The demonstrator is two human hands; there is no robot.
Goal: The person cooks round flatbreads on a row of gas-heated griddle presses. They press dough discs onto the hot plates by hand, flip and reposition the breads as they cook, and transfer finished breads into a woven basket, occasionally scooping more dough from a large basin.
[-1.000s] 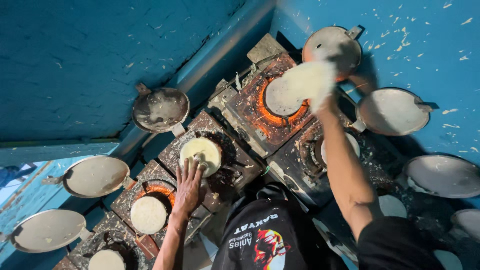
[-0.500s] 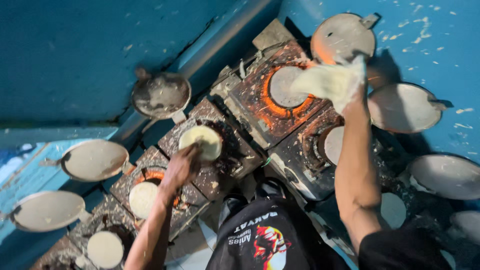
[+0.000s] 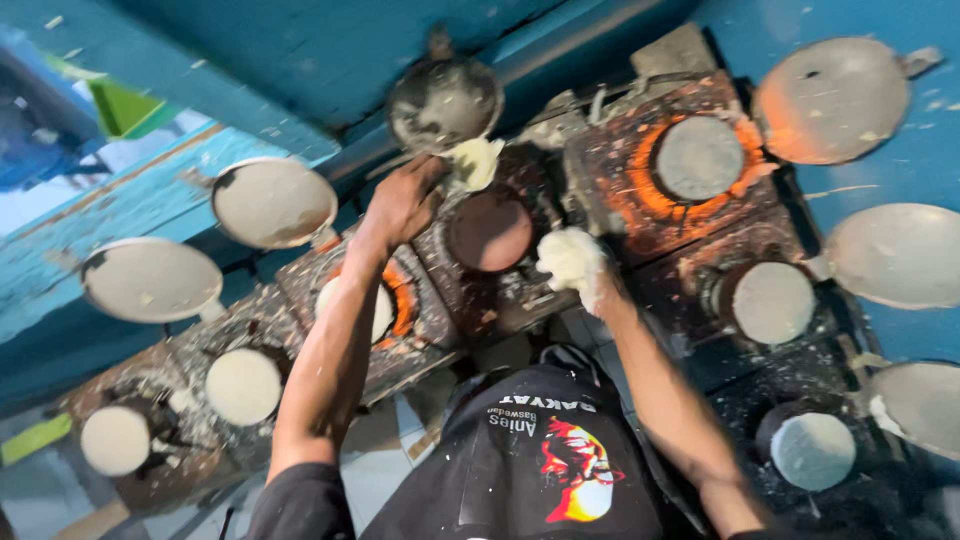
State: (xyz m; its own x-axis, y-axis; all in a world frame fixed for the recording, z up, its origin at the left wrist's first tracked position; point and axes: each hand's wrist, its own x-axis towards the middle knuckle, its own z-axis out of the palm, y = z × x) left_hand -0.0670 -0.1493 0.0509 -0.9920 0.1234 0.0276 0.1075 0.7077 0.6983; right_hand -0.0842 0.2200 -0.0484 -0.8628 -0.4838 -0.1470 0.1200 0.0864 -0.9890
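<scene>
Since half a second ago our left hand [image 3: 405,200] has lifted the pale flatbread [image 3: 475,162] off its burner, leaving the small dark pan [image 3: 489,231] just below that hand bare, while our right hand [image 3: 578,268] has dropped from the far glowing burner [image 3: 697,158] to just right of that bare pan. Left fingers are pinched narrowly on the flatbread's edge, holding it up against the round lid [image 3: 444,102] hanging beyond the hand. Right hand is closed around a white cloth wad [image 3: 568,255]; we cannot tell how tightly.

To do this well, we judge the flatbread should be kept gripped by its rim only, clear of the hot metal, and carried level so it does not fold or tear. The cloth wad sits right beside the bare pan, so we should wipe with the cloth alone and keep our bare fingers off the rim. Nearer our left forearm, another pale round [image 3: 243,386] lies on the worktop's stove block [image 3: 330,275], well apart from both hands.
</scene>
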